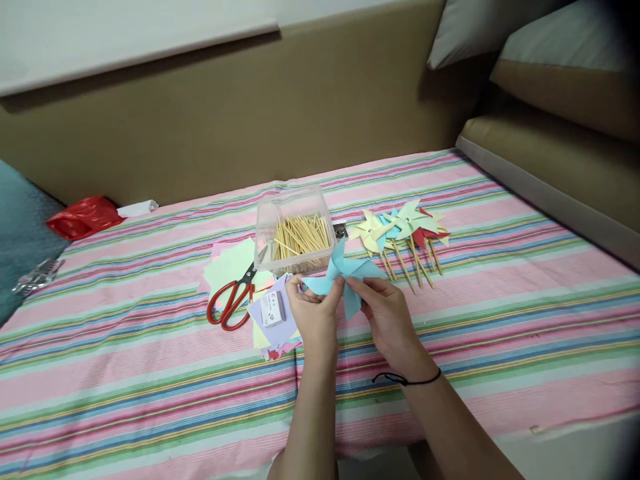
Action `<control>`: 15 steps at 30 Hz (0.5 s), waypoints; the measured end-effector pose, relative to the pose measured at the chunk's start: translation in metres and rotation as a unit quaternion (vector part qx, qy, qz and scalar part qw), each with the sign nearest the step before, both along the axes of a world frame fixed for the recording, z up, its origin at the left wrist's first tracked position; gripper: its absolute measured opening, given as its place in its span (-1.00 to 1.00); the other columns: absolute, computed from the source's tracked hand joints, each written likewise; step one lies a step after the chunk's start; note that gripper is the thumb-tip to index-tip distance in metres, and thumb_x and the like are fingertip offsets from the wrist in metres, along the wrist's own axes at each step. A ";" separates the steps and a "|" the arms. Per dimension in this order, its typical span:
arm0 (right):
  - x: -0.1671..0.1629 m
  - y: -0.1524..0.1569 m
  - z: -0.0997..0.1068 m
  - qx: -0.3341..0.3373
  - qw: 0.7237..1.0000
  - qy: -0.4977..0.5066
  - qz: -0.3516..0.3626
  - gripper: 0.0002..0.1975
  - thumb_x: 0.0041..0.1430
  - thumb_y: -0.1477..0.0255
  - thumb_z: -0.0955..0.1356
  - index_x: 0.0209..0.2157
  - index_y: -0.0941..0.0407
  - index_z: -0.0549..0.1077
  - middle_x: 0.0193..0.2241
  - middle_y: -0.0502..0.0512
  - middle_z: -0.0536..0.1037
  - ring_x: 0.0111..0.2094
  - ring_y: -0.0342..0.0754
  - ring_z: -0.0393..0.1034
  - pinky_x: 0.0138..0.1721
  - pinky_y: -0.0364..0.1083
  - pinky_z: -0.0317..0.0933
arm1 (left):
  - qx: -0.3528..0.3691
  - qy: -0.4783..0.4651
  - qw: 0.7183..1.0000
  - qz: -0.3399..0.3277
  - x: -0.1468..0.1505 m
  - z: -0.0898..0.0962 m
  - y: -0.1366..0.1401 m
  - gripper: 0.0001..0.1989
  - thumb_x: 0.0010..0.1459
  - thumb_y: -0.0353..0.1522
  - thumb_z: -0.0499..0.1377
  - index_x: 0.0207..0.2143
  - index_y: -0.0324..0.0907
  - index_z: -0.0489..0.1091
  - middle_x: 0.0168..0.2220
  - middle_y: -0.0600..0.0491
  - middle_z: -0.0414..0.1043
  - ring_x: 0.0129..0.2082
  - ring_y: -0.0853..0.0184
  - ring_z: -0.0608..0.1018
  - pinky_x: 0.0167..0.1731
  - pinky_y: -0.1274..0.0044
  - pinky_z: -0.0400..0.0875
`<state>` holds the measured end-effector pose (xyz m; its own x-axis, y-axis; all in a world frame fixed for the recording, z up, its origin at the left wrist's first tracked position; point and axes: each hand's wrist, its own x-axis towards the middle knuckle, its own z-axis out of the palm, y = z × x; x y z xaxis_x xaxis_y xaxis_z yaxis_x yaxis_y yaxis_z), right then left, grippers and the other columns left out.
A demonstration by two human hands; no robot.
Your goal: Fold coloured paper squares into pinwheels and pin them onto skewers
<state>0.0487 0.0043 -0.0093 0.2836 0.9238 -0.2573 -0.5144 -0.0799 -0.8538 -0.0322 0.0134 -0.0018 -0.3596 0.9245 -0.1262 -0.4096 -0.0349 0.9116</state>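
A light blue paper pinwheel is held up between both hands, its folded blades fanned around the centre. My left hand is closed on it, the thumb pressed near the middle and the fingers behind a blade. From the other side my right hand pinches it close to the centre; whether a small pin sits between those fingertips cannot be made out. Just behind the pinwheel stands a clear plastic box with many thin wooden sticks in it. No stick shows on the held pinwheel.
Red-handled scissors lie on pastel paper sheets to the left, beside a small white box. Finished pinwheels on sticks lie to the right. A red plastic bag rests far left on the striped cloth.
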 end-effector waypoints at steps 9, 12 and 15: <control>-0.001 0.000 0.002 -0.013 0.999 0.026 -0.018 -0.82 -0.31 0.34 0.56 -0.62 0.09 0.58 -0.58 -0.01 0.53 -0.52 -0.14 0.31 -0.47 -0.13 0.21 | 0.002 0.009 1.000 -0.007 -0.001 0.001 0.000 -0.43 -0.26 -0.43 0.41 -0.28 -0.12 0.11 -0.56 0.17 0.49 -0.62 0.45 0.50 -0.50 0.60 0.40; -0.001 0.000 0.001 -0.012 0.999 0.031 -0.026 -0.84 -0.30 0.35 0.56 -0.62 0.09 0.58 -0.59 -0.01 0.54 -0.53 -0.15 0.31 -0.48 -0.14 0.21 | -0.002 0.005 1.000 -0.014 0.000 0.001 0.000 -0.42 -0.26 -0.43 0.42 -0.29 -0.11 0.09 -0.59 0.20 0.46 -0.65 0.47 0.47 -0.54 0.63 0.37; -0.001 0.001 0.001 -0.016 0.999 0.032 -0.033 -0.83 -0.31 0.35 0.56 -0.62 0.11 0.58 -0.60 -0.01 0.53 -0.55 -0.16 0.31 -0.49 -0.15 0.20 | 0.008 -0.003 1.000 -0.028 0.000 0.001 -0.001 -0.43 -0.24 -0.43 0.41 -0.29 -0.10 0.08 -0.58 0.20 0.47 -0.64 0.47 0.48 -0.52 0.63 0.37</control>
